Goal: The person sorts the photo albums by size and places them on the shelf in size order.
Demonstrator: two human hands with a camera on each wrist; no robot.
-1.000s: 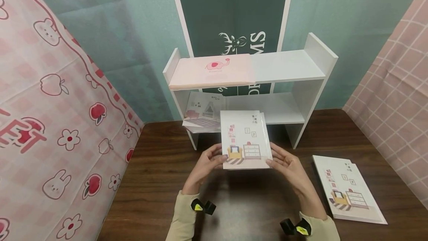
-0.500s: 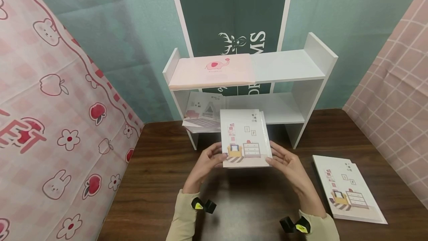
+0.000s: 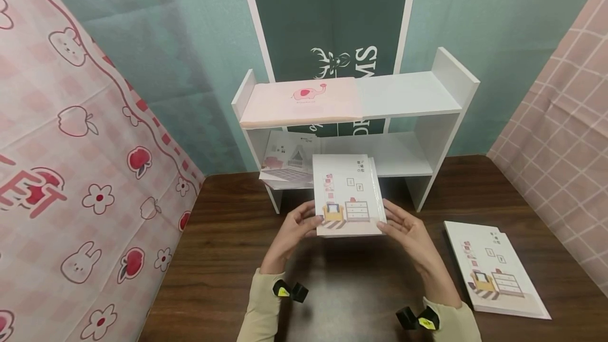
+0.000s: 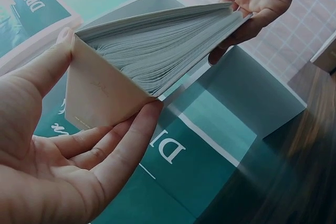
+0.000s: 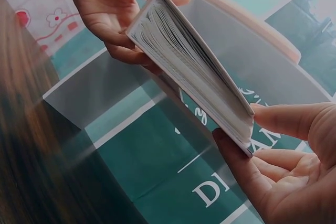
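Note:
A white hardcover book [image 3: 349, 189] with a yellow armchair and a drawer chest on its cover is held up in front of the shelf by both hands. My left hand [image 3: 296, 231] grips its left edge, thumb on top and fingers beneath. My right hand [image 3: 410, 234] pinches the right edge in the same way. From below, the left wrist view shows the thick book's [image 4: 152, 51] page edges and pale spine, the left fingers spread along the spine side. The right wrist view has the right thumb and fingers at the book's [image 5: 194, 77] opening edge.
Behind the book stands a white two-tier shelf [image 3: 408, 94]. A pink elephant-print item [image 3: 304, 100] lies on its top board, and grey-white booklets [image 3: 290, 154] sit at the lower left. Another matching book [image 3: 496, 273] lies on the wooden table [image 3: 223, 257] at right.
Both hands have shifted the book very slightly away from me, toward the shelf. The grip stays the same, and the other things have not moved.

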